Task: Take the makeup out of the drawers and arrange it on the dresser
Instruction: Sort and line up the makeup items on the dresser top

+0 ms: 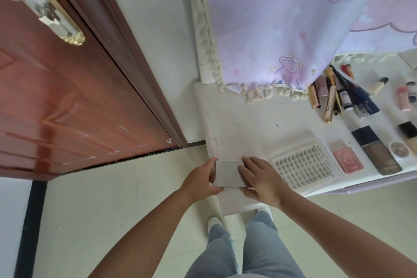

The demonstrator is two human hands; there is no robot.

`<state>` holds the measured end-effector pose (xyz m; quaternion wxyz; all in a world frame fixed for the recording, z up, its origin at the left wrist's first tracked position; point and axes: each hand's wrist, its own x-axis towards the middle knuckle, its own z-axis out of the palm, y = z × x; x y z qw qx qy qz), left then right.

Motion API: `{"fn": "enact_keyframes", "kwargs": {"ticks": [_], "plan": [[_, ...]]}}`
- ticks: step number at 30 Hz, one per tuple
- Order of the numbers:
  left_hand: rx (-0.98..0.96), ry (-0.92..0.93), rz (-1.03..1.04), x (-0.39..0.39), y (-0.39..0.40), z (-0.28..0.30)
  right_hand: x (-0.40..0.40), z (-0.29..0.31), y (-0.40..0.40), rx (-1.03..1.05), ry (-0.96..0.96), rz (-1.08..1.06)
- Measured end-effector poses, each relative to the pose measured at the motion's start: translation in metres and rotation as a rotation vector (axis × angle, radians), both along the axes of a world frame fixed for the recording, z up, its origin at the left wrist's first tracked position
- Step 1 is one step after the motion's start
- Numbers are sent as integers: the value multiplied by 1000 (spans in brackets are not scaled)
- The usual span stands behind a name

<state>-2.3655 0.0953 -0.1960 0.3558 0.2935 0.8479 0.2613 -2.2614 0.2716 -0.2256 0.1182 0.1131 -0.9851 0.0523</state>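
Legs: grey-blue trousers (259,248) and white shoes (213,222), standing on a pale tiled floor (112,210) just before the worktop edge.
Left hand (203,179): fingers curled round the left edge of a flat white rectangular case (229,173), thumb on its near side.
Right hand (261,179): fingers laid over the case's right edge, thumb below it, holding it from that side.
Case position: at the near left corner of the white worktop (237,124), held between both hands; whether it rests on the surface cannot be told.
False-lash tray (303,166): clear box with rows of dark lashes, just right of the right hand.
Pink compact (347,160): flat, right of the lash tray.
Foundation bottle (376,150): dark cap, tan body, lying flat beyond the compact.
Tube cluster (338,95): lipsticks, mascaras and pencils lying side by side farther back on the right.
Lilac cloth (282,25): printed, with a fringed hem, hanging over the back of the worktop.
Door (67,97): red-brown wood, far left, brass handle plate near the top.
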Motion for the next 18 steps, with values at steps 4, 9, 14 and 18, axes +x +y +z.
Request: {"fn": "enact_keyframes", "kwargs": {"ticks": [4,9,14,18], "plan": [[-7,-3,-29,-2,-1,-2,2,-4,-2,55,71,9],[11,-17,-54,1,-3,-4,5,-3,-3,52,70,4],[47,-55,-62,8,-4,-9,15,-2,-5,56,67,12],[102,-146,-28,13,-5,-10,21,2,-3,5,-6,15]]}}
